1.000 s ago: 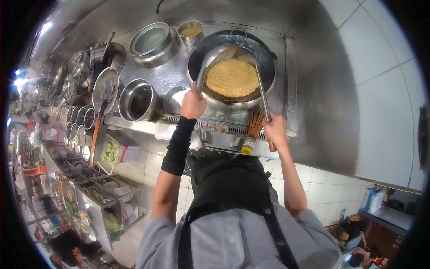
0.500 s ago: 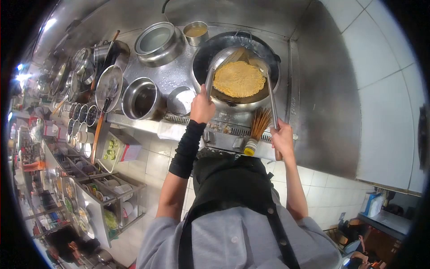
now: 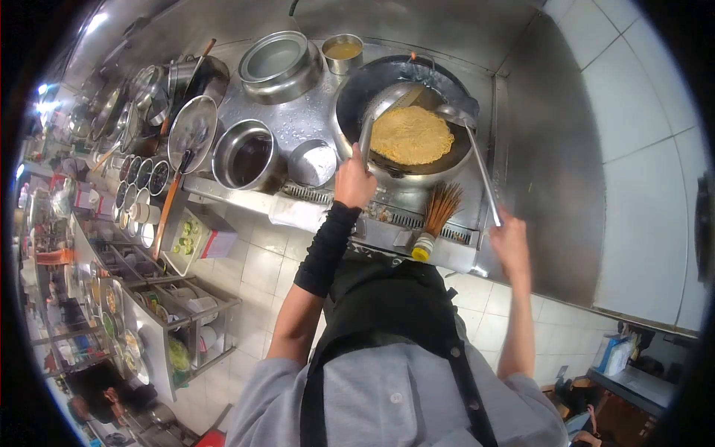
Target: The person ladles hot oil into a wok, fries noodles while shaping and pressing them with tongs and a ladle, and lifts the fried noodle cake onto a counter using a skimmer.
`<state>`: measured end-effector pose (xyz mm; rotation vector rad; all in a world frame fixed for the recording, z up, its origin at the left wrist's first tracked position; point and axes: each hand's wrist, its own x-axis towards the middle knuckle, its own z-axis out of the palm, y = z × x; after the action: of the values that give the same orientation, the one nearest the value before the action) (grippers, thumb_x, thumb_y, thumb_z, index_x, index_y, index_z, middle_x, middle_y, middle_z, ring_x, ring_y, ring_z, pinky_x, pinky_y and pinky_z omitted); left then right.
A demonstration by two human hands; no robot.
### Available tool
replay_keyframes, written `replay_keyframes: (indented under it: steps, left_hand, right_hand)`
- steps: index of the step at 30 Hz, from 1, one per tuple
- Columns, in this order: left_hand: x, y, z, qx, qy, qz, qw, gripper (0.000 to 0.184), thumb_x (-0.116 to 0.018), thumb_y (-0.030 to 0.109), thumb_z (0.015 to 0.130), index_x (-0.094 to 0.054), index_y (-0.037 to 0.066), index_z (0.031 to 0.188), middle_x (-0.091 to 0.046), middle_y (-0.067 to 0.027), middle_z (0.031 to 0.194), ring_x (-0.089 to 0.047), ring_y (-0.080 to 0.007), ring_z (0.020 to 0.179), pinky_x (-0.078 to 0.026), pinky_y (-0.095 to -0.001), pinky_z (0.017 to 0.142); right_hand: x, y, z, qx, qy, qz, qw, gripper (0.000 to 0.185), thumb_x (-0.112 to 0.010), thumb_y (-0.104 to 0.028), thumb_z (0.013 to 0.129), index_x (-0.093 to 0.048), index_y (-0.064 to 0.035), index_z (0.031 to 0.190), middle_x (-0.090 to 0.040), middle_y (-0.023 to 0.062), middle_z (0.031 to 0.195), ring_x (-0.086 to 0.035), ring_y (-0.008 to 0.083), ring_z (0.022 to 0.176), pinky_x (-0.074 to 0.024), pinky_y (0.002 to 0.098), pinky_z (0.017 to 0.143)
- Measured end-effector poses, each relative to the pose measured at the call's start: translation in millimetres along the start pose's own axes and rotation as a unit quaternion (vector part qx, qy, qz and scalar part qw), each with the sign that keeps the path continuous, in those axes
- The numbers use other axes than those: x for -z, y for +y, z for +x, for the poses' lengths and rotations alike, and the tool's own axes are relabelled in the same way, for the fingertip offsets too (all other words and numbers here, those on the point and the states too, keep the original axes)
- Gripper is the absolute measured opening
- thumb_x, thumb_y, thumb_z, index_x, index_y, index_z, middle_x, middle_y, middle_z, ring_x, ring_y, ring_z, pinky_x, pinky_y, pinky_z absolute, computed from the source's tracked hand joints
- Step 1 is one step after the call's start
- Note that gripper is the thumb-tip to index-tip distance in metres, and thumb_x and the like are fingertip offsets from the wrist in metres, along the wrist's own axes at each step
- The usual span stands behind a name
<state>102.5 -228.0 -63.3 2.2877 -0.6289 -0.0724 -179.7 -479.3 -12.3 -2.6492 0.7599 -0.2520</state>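
Head view: gripped a handle (image 3: 365, 138) in the left hand (image 3: 355, 184), with fingers curled tight, and so held a metal scoop (image 3: 385, 100) full of little holes. Curled the right hand (image 3: 511, 244) around the end of a long ladle (image 3: 482, 173), fingers closed too. Could not make out the thumbs well. Saw a flat, round, yellow cake (image 3: 412, 135), bumpy like noodles, inside the big black wok (image 3: 356, 104). Found it toward the near side, partly in front of the scoop, with the ladle's head just past its right edge. Could not tell about any touching there. Wore a black sleeve (image 3: 328, 249) on the left arm (image 3: 296, 320) and a black apron (image 3: 387, 298) over a gray shirt (image 3: 369, 387). Saw a brush (image 3: 442, 211) of thin brown sticks with a yellow end, between the wok and the apron. Spotted a shallow metal bowl (image 3: 313, 162) just left of the wok. Next to that, on the left, saw a steel pot (image 3: 226, 153) of dark liquid. Behind, on the wet counter (image 3: 304, 123), saw a wide pot (image 3: 287, 90) and a small tin (image 3: 345, 66).
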Motion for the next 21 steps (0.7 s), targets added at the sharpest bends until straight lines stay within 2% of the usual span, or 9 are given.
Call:
replay_keyframes:
  steps: [1,4,7,8,11,14,17,19,21]
  left_hand:
    - [0,0,0,-0.002,0.002,-0.003,1.0,0.07,-0.06,0.001,0.074,-0.042,-0.016,0.139,-0.067,-0.033,0.089,-0.066,-0.0489,0.083,-0.053,-0.0536,0.078]
    - [-4,-3,1,-0.013,0.013,0.008,1.0,0.07,-0.06,0.001,0.074,-0.042,-0.016,0.139,-0.067,-0.0321,0.087,-0.067,-0.0488,0.083,-0.053,-0.0535,0.079]
    - [-7,-5,6,-0.023,0.022,0.003,0.999,0.063,-0.058,0.0,0.077,-0.045,-0.014,0.137,-0.066,-0.0352,0.086,-0.066,-0.0503,0.084,-0.053,-0.0537,0.077]
    - [-7,-3,8,-0.022,0.015,0.004,1.0,0.064,-0.059,0.0,0.077,-0.045,-0.014,0.137,-0.066,-0.035,0.086,-0.067,-0.0501,0.084,-0.053,-0.0536,0.077]
    - [-7,-3,16,-0.027,0.005,0.008,1.0,0.066,-0.059,0.0,0.075,-0.045,-0.015,0.138,-0.067,-0.0335,0.086,-0.067,-0.0488,0.082,-0.053,-0.0531,0.076]
    - [-11,-13,21,-0.043,0.005,0.011,0.999,0.07,-0.06,0.001,0.073,-0.044,-0.015,0.139,-0.067,-0.0313,0.086,-0.067,-0.0471,0.08,-0.054,-0.0528,0.074]
    - [-6,-17,29,-0.05,0.007,0.016,0.999,0.07,-0.06,0.001,0.073,-0.043,-0.015,0.139,-0.066,-0.031,0.087,-0.066,-0.0471,0.081,-0.054,-0.0528,0.075]
    - [-5,-20,32,-0.049,0.01,0.024,0.998,0.071,-0.061,0.001,0.073,-0.043,-0.015,0.139,-0.066,-0.0309,0.088,-0.066,-0.0472,0.083,-0.053,-0.0527,0.076]
    - [-2,-22,32,-0.032,0.007,0.037,0.999,0.071,-0.061,0.001,0.073,-0.042,-0.015,0.14,-0.066,-0.0308,0.089,-0.066,-0.0472,0.084,-0.053,-0.0524,0.077]
  right_hand:
    - [6,13,-2,0.06,0.023,-0.075,0.995,0.052,-0.06,-0.002,0.081,-0.058,0.0047,0.133,-0.07,0.0234,0.089,-0.069,0.0343,0.07,-0.059,0.0444,0.071]
    - [51,19,-1,0.089,-0.014,-0.231,0.969,0.06,-0.062,0.001,0.08,-0.054,0.0001,0.139,-0.068,0.0193,0.108,-0.07,0.0343,0.078,-0.0595,0.0433,0.072]
    - [83,9,0,0.094,-0.06,-0.363,0.925,0.066,-0.062,0.004,0.08,-0.05,-0.0037,0.144,-0.066,0.0137,0.107,-0.071,0.0309,0.077,-0.0601,0.0398,0.069]
    - [85,11,0,0.066,-0.085,-0.358,0.927,0.075,-0.066,0.003,0.074,-0.048,-0.0107,0.146,-0.065,0.0135,0.115,-0.07,0.0329,0.079,-0.0578,0.044,0.071]
    - [85,0,-12,0.11,-0.1,-0.371,0.917,0.066,-0.062,0.006,0.077,-0.052,-0.004,0.142,-0.065,0.0141,0.104,-0.071,0.0301,0.076,-0.0601,0.0397,0.07]
    - [58,9,-33,0.107,-0.073,-0.257,0.958,0.067,-0.062,0.005,0.076,-0.052,-0.0019,0.142,-0.068,0.0175,0.104,-0.071,0.0324,0.075,-0.0597,0.0427,0.074]
    - [-6,32,-48,0.121,0.039,-0.027,0.992,0.062,-0.06,0.002,0.076,-0.056,0.0007,0.138,-0.071,0.0219,0.102,-0.071,0.0343,0.078,-0.0581,0.0435,0.075]
    - [-29,-11,-35,-0.04,0.023,0.105,0.993,0.054,-0.057,0.001,0.08,-0.06,0.0023,0.133,-0.071,0.0247,0.087,-0.072,0.0326,0.071,-0.0567,0.0417,0.065]
    - [-37,-58,-7,-0.142,0.028,0.197,0.97,0.04,-0.056,-0.001,0.082,-0.065,0.005,0.12,-0.067,0.0224,0.07,-0.07,0.0284,0.057,-0.0528,0.0406,0.052]
